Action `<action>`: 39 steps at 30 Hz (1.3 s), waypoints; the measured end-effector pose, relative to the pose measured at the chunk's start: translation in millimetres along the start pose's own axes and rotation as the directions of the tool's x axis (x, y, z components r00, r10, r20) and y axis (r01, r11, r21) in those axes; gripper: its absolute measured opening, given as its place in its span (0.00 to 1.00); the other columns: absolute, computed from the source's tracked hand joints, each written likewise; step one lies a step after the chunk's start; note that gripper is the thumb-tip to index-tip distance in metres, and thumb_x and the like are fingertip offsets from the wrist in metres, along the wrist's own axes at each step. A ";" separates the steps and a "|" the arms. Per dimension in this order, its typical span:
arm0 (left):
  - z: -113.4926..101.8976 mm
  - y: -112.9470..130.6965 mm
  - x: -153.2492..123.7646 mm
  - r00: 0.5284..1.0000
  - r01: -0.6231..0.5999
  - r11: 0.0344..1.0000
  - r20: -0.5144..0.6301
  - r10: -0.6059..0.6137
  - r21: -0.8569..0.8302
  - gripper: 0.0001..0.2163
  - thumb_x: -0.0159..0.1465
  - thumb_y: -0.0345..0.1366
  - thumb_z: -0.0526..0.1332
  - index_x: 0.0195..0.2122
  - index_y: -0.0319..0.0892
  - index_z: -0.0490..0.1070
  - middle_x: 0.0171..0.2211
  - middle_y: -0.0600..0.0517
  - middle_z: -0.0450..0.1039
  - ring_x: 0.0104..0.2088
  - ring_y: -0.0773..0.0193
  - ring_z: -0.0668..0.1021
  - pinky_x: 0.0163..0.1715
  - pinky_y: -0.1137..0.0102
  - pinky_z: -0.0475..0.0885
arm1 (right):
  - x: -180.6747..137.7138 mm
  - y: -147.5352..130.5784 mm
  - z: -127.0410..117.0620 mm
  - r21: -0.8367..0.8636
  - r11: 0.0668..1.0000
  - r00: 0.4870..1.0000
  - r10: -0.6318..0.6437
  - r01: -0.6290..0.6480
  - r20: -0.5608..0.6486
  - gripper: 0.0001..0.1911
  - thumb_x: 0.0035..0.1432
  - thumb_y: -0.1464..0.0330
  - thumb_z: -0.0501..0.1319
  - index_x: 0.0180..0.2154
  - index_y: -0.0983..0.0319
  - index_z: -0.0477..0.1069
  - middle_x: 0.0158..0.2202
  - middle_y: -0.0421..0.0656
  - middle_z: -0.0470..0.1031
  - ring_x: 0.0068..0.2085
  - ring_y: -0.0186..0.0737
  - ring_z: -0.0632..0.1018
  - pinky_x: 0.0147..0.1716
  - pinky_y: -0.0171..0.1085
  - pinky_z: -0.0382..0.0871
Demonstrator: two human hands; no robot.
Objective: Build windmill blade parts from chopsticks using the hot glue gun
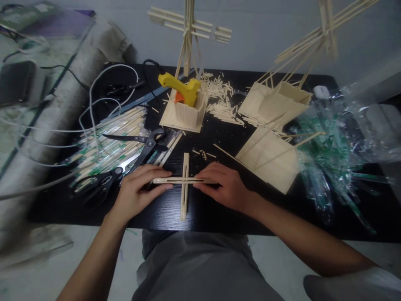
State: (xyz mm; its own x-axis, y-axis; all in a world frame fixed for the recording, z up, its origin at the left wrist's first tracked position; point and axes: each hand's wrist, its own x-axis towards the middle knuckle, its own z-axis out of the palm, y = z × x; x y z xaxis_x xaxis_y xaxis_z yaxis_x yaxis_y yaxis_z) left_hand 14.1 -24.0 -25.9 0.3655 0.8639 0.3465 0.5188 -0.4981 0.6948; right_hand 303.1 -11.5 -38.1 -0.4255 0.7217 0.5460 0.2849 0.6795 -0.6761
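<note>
Near frame centre, my left fingers and right fingers pinch the wooden cross; uneven pressure could skew it.

Your cross | pale wooden sticks, 2 bars, lengthwise slots visible | 1 bar runs left-right, gripped by you at both ends | 1 points toward you | near front of bench

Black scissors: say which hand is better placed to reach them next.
Likely the left hand: the scissors lie beside it, while the right hand is across the wooden cross that both hold.
</note>
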 end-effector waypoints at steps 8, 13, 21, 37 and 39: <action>1.8 4.7 2.8 0.998 -0.067 0.998 0.010 0.067 0.020 0.10 0.66 0.37 0.75 0.48 0.48 0.84 0.43 0.50 0.87 0.43 0.59 0.86 0.45 0.65 0.81 | -0.8 -1.9 -1.8 0.026 1.000 1.000 -0.006 0.005 0.029 0.05 0.69 0.69 0.71 0.46 0.60 0.83 0.40 0.44 0.88 0.40 0.42 0.86 0.43 0.43 0.85; 3.2 7.4 3.2 0.996 -0.090 0.996 0.004 0.090 0.014 0.09 0.67 0.35 0.74 0.48 0.46 0.84 0.42 0.50 0.86 0.41 0.61 0.86 0.44 0.66 0.80 | -0.7 -2.3 -2.0 0.016 1.000 0.999 -0.017 0.016 0.034 0.05 0.69 0.69 0.70 0.46 0.61 0.83 0.40 0.45 0.88 0.40 0.43 0.86 0.43 0.43 0.85; 3.8 8.3 2.5 0.993 -0.116 0.993 0.022 0.116 -0.012 0.09 0.67 0.31 0.73 0.48 0.45 0.83 0.41 0.50 0.86 0.41 0.60 0.86 0.45 0.64 0.80 | -0.9 -1.9 -2.9 0.005 0.999 0.998 -0.044 0.044 0.050 0.05 0.69 0.70 0.70 0.46 0.62 0.82 0.41 0.46 0.88 0.40 0.43 0.86 0.44 0.43 0.85; 5.5 7.5 3.7 0.995 -0.088 0.995 0.040 0.090 -0.057 0.09 0.68 0.36 0.73 0.49 0.47 0.84 0.41 0.49 0.87 0.42 0.58 0.86 0.45 0.62 0.81 | -3.8 -3.2 -1.4 0.082 0.996 0.999 0.027 -0.029 0.028 0.07 0.67 0.69 0.72 0.47 0.60 0.82 0.40 0.45 0.87 0.40 0.43 0.86 0.43 0.43 0.85; 5.9 7.0 3.2 0.994 -0.098 0.993 0.032 0.101 -0.062 0.10 0.67 0.35 0.73 0.49 0.48 0.84 0.40 0.49 0.87 0.41 0.58 0.86 0.44 0.63 0.81 | -3.8 -2.9 -1.5 0.074 0.997 0.999 0.026 -0.029 0.038 0.07 0.67 0.69 0.72 0.47 0.60 0.82 0.40 0.45 0.87 0.40 0.43 0.86 0.43 0.42 0.85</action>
State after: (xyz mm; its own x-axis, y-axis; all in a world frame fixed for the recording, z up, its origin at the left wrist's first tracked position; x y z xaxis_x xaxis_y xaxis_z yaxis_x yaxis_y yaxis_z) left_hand 23.5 -25.2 -23.6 0.4404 0.8066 0.3942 0.4313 -0.5752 0.6951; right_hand 305.1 -16.0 -37.4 -0.4504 0.7337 0.5088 0.2329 0.6467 -0.7263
